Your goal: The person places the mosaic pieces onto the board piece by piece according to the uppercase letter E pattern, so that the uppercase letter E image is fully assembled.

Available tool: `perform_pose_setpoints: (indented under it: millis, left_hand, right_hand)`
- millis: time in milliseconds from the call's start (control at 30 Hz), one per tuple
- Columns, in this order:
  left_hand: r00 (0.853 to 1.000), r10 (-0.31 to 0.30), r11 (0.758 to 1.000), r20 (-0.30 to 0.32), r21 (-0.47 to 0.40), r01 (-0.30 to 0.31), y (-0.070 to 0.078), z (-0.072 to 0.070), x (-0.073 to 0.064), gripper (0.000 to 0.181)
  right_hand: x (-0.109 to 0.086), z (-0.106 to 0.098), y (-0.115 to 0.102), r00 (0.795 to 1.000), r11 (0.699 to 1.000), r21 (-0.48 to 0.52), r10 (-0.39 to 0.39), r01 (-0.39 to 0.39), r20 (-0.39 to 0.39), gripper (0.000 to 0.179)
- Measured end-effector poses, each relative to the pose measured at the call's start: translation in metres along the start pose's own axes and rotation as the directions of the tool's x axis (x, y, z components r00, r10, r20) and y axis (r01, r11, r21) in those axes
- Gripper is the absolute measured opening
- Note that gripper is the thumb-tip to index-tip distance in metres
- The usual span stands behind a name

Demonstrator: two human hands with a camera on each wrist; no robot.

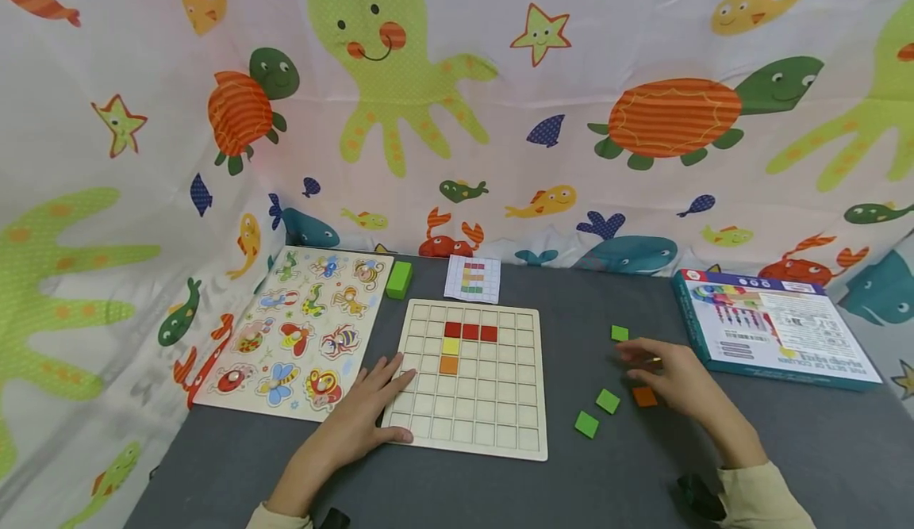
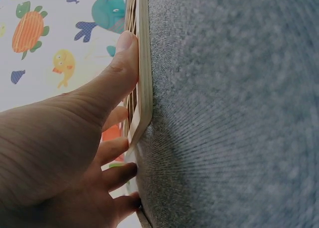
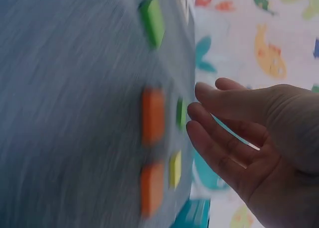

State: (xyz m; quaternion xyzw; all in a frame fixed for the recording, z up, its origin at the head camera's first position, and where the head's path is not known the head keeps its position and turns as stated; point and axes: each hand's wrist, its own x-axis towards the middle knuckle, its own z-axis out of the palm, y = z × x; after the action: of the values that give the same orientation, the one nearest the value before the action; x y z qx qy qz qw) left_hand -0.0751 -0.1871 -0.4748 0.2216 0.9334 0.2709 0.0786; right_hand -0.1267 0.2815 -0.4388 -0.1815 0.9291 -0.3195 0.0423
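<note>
A wooden grid board [image 1: 493, 451] lies on the table with a row of red tiles [image 1: 470, 331], a yellow tile [image 1: 450, 346] and an orange tile [image 1: 448, 365] in its cells. My left hand [image 1: 360, 410] rests with spread fingers on the board's left edge, thumb along the near corner. My right hand [image 1: 667, 374] hovers over the loose tiles, fingers slightly bent, nothing seen between them. Near it lie an orange tile [image 1: 644, 396], a green tile [image 1: 620, 333] and two more green ones. The right wrist view also shows a second orange tile [image 3: 152, 189] and a yellow tile [image 3: 175, 169].
A small pattern card [image 1: 473, 279] lies behind the board, with a green block [image 1: 399, 281] to its left. At left is an insect picture puzzle [image 1: 307, 331]; a flat box [image 1: 778, 331] sits at right. A printed cloth [image 1: 443, 53] hangs behind the table.
</note>
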Motion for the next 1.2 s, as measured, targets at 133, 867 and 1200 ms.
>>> perform_pose_setpoints:
  millis: [133,867,1200]
  left_hand:
    - [1.0,0.011,1.0,0.001,-0.008,-0.011,0.001,0.001,0.0,0.088]
    - [1.0,-0.005,1.0,0.005,0.016,0.005,0.001,-0.001,0.001,0.088]
    - [1.0,-0.006,1.0,0.021,0.024,0.006,0.001,0.001,0.002,0.088]
  right_hand:
    - [-0.022,-0.01,0.017,0.996,0.996,-0.031,0.082,-0.081,0.019,0.035]
    - [-0.048,-0.012,0.038,0.987,0.984,-0.079,0.16,-0.16,-0.005,0.038]
    - [-0.042,-0.022,0.028,0.992,0.988,-0.105,0.111,-0.116,-0.054,0.035]
